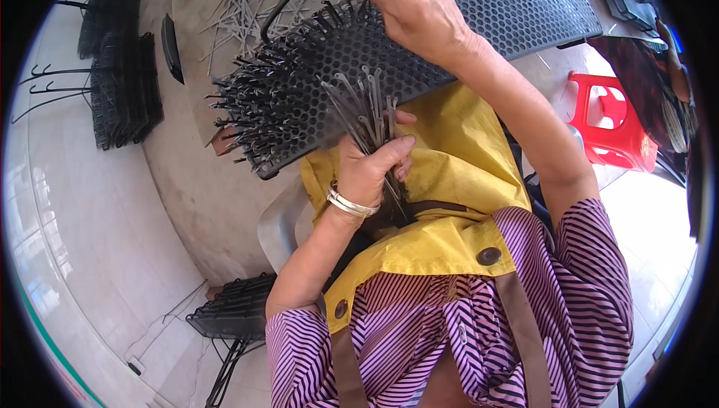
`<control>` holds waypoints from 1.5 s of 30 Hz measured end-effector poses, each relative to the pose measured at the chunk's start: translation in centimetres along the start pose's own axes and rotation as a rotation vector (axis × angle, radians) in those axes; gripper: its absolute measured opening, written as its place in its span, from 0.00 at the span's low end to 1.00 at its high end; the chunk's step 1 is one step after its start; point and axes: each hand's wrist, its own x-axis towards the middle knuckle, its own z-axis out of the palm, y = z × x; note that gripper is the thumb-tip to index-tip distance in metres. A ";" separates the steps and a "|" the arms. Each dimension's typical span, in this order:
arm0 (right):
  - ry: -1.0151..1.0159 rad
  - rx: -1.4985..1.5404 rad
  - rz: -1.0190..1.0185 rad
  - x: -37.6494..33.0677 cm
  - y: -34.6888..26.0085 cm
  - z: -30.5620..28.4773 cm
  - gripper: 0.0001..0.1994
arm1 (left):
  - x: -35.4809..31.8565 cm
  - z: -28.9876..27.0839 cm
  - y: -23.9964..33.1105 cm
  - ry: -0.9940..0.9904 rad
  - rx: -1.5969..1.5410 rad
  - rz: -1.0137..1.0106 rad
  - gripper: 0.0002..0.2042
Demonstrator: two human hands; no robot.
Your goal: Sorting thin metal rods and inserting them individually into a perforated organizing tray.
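My left hand [365, 170] is closed round a bundle of thin grey metal rods [358, 108], held upright over my lap; their upper ends look flattened or looped. Ahead lies a long black board [517, 7] full of round holes. Many dark rods [266, 101] stand packed in its left part, their tips sticking up. My right hand [423, 19] is over the board's far edge, beside the last standing rods. Its fingers are pinched together, and whatever is between them is hidden. The near edge of the board is close to my yellow apron [464, 161].
Loose grey rods [251, 7] lie scattered on the worktable [213, 213] beyond and left of the board. Stacked black racks [123, 90] with hooks are at the left, another black rack [236, 307] lower down. A red plastic stool [636, 138] stands to the right.
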 end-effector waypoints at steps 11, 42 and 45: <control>-0.333 -0.020 0.060 4.5 -1.1 -2.1 0.05 | 0.0 0.1 0.1 0.022 0.018 -0.020 0.12; 0.275 0.616 0.830 1.1 -3.1 -4.6 0.04 | 0.1 -0.3 -0.3 -0.019 -0.014 -0.018 0.13; 0.412 0.377 0.420 1.0 -2.7 -2.8 0.04 | 0.0 -0.2 -0.2 -0.005 -0.016 -0.024 0.13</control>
